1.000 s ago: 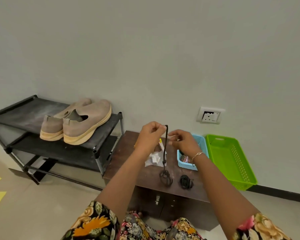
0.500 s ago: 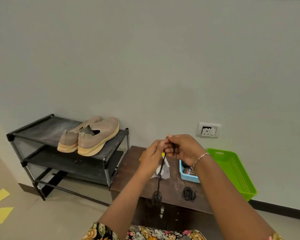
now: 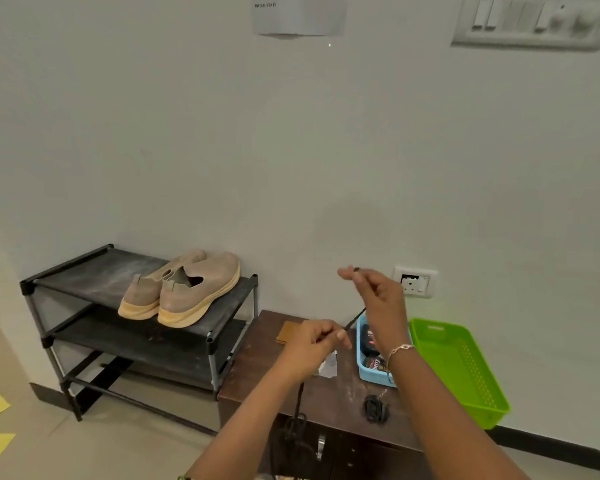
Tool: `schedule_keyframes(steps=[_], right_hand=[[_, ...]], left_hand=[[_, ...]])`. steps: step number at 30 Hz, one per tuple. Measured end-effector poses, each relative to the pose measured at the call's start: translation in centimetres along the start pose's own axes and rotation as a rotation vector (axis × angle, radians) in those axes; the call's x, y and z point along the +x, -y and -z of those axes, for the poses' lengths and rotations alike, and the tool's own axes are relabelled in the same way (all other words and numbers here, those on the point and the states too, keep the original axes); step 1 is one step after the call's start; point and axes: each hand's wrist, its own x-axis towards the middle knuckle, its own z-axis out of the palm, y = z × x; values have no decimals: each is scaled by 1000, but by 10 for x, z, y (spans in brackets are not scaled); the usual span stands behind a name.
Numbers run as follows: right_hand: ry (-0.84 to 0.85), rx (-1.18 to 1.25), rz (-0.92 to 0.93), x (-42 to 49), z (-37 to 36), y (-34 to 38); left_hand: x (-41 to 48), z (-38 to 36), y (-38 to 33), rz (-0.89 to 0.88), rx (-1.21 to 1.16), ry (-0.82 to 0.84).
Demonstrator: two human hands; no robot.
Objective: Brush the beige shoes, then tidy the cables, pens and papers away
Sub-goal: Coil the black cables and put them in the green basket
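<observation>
You are coiling the black cable (image 3: 355, 318) above the table (image 3: 250, 368). Your left hand (image 3: 312, 344) curls round its middle, and your right hand (image 3: 378, 299), raised, seems to pinch its end in the fingers (image 3: 349, 274). Make even loops and draw up the tangle hanging past the table edge before it snags.

The shoes (image 3: 187, 292) sit on the rack (image 3: 84, 271). The green basket (image 3: 465, 368) looks empty, while the blue tray (image 3: 359, 351) holds dark packets. A coil (image 3: 374, 408) lies just beside the tray.
</observation>
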Motion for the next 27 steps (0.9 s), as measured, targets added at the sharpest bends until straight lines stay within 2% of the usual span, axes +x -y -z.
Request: schedule_keyframes(steps=[2,3,4,6,7,12,14,15,17,20,22,24,25,27], right_hand=[[178,-441,72,-5,3,-7],[286,-579,58,-7,4,-9],[383,-656,28,-10,5,-10],[508,-648,-53,-16,6,-8],[531,-544,-131,-19,6,-6],[580,302,-727,-27,9,-1],[615,648,-884,-25,11,-2],[611,814,-919,-24,11,-2],[549,1091,-870,-25,10,0],[247,1290,-674,-23,1,9],[30,1192,-547,-21,-5,11],[-52,869,-372,-22,-8,9],[-42,607,-271,-24,-9,8],[59,-63,-44,-30,-8,-1]], left_hand=[[2,6,-3,-23,3,-54],[4,9,-3,-26,20,-84],[5,13,-2,-29,31,-109],[7,19,1,-33,68,-133],[7,21,1,-38,70,-138],[7,22,4,-69,-8,-149],[5,20,4,-86,-43,-161],[6,19,5,-82,-66,-163],[5,17,8,-57,-100,-151],[3,15,13,-49,-61,-95],[-1,12,16,-26,-29,-50],[-3,9,16,-12,21,-29],[-3,9,16,-15,46,-22],[-3,11,14,-21,61,-3]])
